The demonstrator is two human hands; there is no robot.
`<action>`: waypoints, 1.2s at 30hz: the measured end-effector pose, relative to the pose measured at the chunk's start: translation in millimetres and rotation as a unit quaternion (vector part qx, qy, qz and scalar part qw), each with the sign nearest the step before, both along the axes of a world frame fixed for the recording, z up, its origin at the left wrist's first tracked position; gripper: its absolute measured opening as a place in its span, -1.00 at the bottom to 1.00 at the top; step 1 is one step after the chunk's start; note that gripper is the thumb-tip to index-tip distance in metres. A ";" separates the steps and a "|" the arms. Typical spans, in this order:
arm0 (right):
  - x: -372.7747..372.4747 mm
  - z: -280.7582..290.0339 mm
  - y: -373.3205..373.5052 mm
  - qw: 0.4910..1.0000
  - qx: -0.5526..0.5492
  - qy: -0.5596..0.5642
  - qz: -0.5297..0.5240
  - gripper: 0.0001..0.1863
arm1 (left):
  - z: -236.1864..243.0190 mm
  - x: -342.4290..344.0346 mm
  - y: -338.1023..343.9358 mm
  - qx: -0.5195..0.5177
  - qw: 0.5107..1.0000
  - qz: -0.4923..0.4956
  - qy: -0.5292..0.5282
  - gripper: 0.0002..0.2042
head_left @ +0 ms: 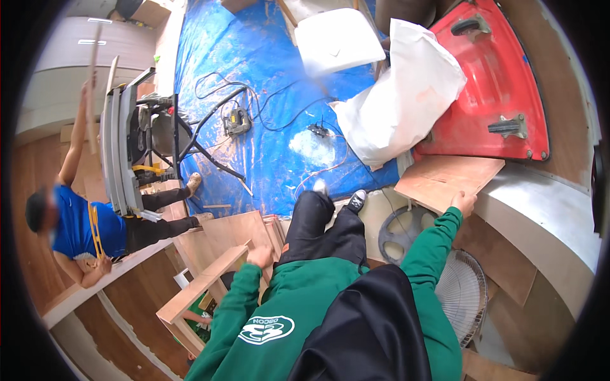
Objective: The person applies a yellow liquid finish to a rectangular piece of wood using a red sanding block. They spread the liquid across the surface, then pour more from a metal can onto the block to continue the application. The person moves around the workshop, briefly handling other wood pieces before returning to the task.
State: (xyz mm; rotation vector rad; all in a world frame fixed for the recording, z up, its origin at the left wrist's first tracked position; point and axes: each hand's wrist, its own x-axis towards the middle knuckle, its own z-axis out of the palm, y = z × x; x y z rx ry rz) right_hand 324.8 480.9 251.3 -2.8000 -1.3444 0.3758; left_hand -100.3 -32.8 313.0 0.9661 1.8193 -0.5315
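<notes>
My right hand [466,202] is closed on the near right edge of a flat plywood panel [452,180], held out beside the red cart. On the other side, my left hand [259,255] is closed at the end of an open wooden frame [203,282] made of pale boards. Its fingertips are partly hidden by the wood. Right behind that hand stand several upright plywood sheets [244,228]. My legs [311,232] are between the two hands.
A co-worker [89,219] in blue stands left by a table saw [124,149], holding a yellow tool. A jigsaw [237,120] and cords lie on blue sheeting [273,171]. A white sack [406,95], upturned red cart [495,82] and fan guard [462,295] are right.
</notes>
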 end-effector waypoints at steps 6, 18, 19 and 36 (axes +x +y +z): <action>9.5 -30.0 -1.5 0.997 0.047 -0.038 -0.038 -0.53 | -123.6 -100.4 243.4 0.268 0.956 0.019 0.118 -0.76; 64.3 -143.3 32.4 0.991 0.107 -0.078 -0.015 -0.42 | -291.5 -227.6 696.5 0.442 0.855 0.116 0.245 -0.04; 58.1 -141.6 36.2 0.991 0.118 -0.063 -0.019 -0.38 | -302.5 -235.8 704.9 0.472 0.832 0.101 0.273 0.03; -18.4 -129.9 16.2 0.988 0.139 -0.053 -0.050 -0.22 | -146.8 -193.7 632.4 0.253 0.410 0.485 -0.730 -0.13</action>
